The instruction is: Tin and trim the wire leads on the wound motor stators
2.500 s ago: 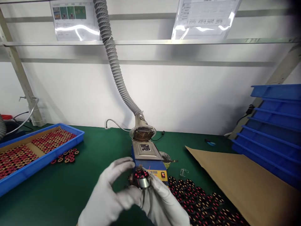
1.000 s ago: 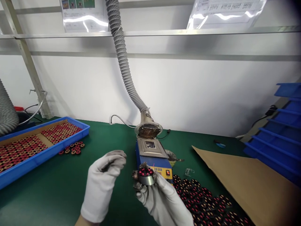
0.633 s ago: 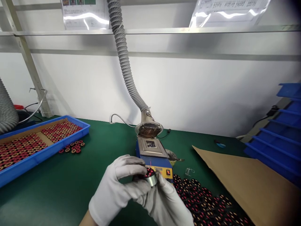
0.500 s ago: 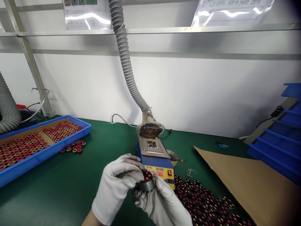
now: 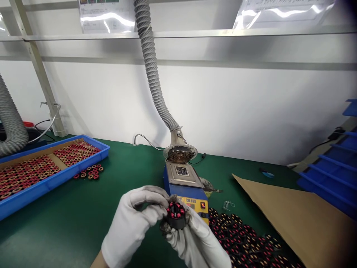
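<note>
Machine (image 5: pixel 184 175) behind part (image 5: pixel 177 223); tray (image 5: pixel 55 182) left

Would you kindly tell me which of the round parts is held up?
The part in the right hand, before the machine; the others lie on the table or in the blue tray.

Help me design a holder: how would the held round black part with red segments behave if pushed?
The part is likely stiff: its outline looks round between the white-gloved left hand and right hand. It might roll on its curved side; its squat shape should resist tipping.

Coil part (image 5: pixel 176 222) is blk w/ red, tbl (image 5: pixel 128 167) grn.
</note>
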`<action>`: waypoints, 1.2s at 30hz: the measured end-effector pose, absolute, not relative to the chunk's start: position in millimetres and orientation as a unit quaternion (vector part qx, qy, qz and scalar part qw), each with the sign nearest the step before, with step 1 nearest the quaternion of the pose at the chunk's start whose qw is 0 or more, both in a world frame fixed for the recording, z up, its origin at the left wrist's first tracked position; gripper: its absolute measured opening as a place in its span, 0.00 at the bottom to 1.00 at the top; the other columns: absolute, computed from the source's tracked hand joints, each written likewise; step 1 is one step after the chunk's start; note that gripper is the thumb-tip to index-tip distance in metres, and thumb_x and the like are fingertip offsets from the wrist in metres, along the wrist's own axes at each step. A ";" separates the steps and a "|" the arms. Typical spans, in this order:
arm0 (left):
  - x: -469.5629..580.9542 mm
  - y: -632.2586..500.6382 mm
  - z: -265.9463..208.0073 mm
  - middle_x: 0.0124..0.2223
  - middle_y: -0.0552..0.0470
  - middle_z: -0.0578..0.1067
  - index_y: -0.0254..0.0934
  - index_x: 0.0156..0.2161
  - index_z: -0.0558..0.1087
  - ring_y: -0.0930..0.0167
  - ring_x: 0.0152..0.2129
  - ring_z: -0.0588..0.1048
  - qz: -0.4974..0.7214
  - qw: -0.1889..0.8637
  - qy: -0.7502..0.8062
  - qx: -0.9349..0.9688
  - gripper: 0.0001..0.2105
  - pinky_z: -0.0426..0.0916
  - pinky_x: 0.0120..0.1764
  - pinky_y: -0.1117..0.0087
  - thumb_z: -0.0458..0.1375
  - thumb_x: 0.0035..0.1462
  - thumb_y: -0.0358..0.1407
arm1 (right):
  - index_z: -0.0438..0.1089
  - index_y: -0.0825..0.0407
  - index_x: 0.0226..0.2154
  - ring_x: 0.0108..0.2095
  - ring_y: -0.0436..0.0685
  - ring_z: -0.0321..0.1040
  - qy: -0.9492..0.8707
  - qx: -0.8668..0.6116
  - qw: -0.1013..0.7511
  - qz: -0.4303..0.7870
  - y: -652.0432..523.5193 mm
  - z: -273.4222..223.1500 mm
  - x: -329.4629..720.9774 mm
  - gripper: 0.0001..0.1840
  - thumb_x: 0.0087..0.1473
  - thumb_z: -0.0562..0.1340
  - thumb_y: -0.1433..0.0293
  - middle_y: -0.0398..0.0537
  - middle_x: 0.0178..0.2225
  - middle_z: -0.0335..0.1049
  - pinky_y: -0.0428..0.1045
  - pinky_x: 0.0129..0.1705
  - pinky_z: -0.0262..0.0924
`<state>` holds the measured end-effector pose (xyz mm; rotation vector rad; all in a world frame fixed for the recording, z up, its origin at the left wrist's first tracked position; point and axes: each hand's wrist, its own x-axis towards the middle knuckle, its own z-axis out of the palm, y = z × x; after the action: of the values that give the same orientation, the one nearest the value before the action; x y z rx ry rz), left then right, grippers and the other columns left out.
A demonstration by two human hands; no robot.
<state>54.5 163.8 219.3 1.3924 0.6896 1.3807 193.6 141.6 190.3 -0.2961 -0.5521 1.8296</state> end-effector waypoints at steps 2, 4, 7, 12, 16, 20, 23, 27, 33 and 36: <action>48.1 165.0 219.2 0.36 0.50 0.75 0.37 0.27 0.75 0.68 0.35 0.73 0.607 0.486 0.300 0.553 0.08 0.67 0.31 0.78 0.55 0.44 0.25 | 0.73 0.50 0.36 0.29 0.50 0.73 -0.236 -0.129 0.556 0.786 142.1 190.9 195.6 0.14 0.41 0.69 0.69 0.49 0.33 0.76 0.42 0.32 0.67; 44.2 165.9 220.8 0.39 0.50 0.75 0.38 0.30 0.75 0.68 0.35 0.73 0.592 0.485 0.336 0.549 0.07 0.67 0.30 0.78 0.57 0.45 0.26 | 0.73 0.49 0.36 0.29 0.50 0.73 -0.235 -0.128 0.544 0.795 142.7 190.8 198.3 0.14 0.42 0.69 0.68 0.49 0.33 0.76 0.42 0.32 0.66; 48.2 165.7 224.1 0.37 0.49 0.75 0.36 0.29 0.75 0.68 0.32 0.73 0.495 0.537 0.357 0.583 0.07 0.68 0.30 0.78 0.59 0.42 0.26 | 0.73 0.49 0.36 0.29 0.50 0.73 -0.228 -0.124 0.544 0.798 142.6 190.0 200.6 0.14 0.42 0.68 0.68 0.47 0.33 0.76 0.43 0.32 0.67; 64.3 162.2 224.6 0.32 0.51 0.73 0.36 0.24 0.73 0.69 0.30 0.72 0.530 0.495 0.303 0.618 0.08 0.67 0.33 0.75 0.53 0.43 0.24 | 0.72 0.49 0.37 0.29 0.51 0.72 -0.246 -0.140 0.575 0.768 139.4 191.2 198.4 0.16 0.41 0.69 0.68 0.47 0.32 0.76 0.44 0.32 0.67; 66.1 157.7 221.7 0.33 0.51 0.71 0.36 0.27 0.71 0.69 0.33 0.71 0.551 0.431 0.289 0.654 0.08 0.66 0.36 0.73 0.51 0.47 0.25 | 0.72 0.50 0.36 0.29 0.51 0.72 -0.256 -0.140 0.590 0.753 138.4 196.5 195.1 0.14 0.42 0.68 0.68 0.47 0.32 0.75 0.44 0.31 0.66; 56.8 155.1 216.6 0.34 0.53 0.71 0.39 0.29 0.69 0.67 0.39 0.69 0.588 0.444 0.262 0.624 0.07 0.65 0.38 0.74 0.51 0.50 0.26 | 0.72 0.52 0.33 0.29 0.49 0.71 -0.250 -0.136 0.588 0.757 140.7 199.1 196.3 0.12 0.41 0.69 0.71 0.46 0.30 0.75 0.43 0.32 0.66; 49.5 157.7 215.8 0.39 0.55 0.71 0.42 0.31 0.70 0.67 0.43 0.68 0.636 0.435 0.284 0.570 0.06 0.65 0.35 0.77 0.53 0.52 0.28 | 0.72 0.51 0.33 0.28 0.49 0.72 -0.243 -0.143 0.582 0.763 142.5 196.8 200.1 0.12 0.41 0.69 0.71 0.46 0.31 0.75 0.43 0.32 0.66; 53.5 163.6 219.2 0.41 0.53 0.73 0.41 0.34 0.74 0.69 0.38 0.71 0.539 0.482 0.354 0.593 0.10 0.66 0.34 0.79 0.58 0.46 0.26 | 0.73 0.52 0.34 0.29 0.50 0.72 -0.241 -0.141 0.572 0.771 140.8 195.4 201.8 0.13 0.41 0.69 0.69 0.47 0.32 0.76 0.43 0.32 0.66; 64.4 157.8 219.5 0.33 0.52 0.72 0.38 0.28 0.72 0.69 0.37 0.71 0.573 0.395 0.289 0.657 0.09 0.66 0.39 0.75 0.52 0.49 0.25 | 0.72 0.50 0.31 0.30 0.50 0.71 -0.269 -0.200 0.621 0.708 151.5 190.8 196.2 0.16 0.35 0.72 0.68 0.44 0.29 0.75 0.44 0.33 0.66; 58.8 155.5 218.9 0.34 0.53 0.72 0.40 0.28 0.71 0.68 0.42 0.69 0.610 0.370 0.268 0.647 0.08 0.64 0.42 0.75 0.52 0.54 0.28 | 0.71 0.49 0.27 0.26 0.52 0.71 -0.342 -0.262 0.708 0.560 162.8 180.3 192.8 0.19 0.27 0.74 0.69 0.43 0.26 0.74 0.45 0.28 0.67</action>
<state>58.8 155.5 218.9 1.6596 0.6888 1.5651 192.8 162.8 180.3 -0.5807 -0.7587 1.2433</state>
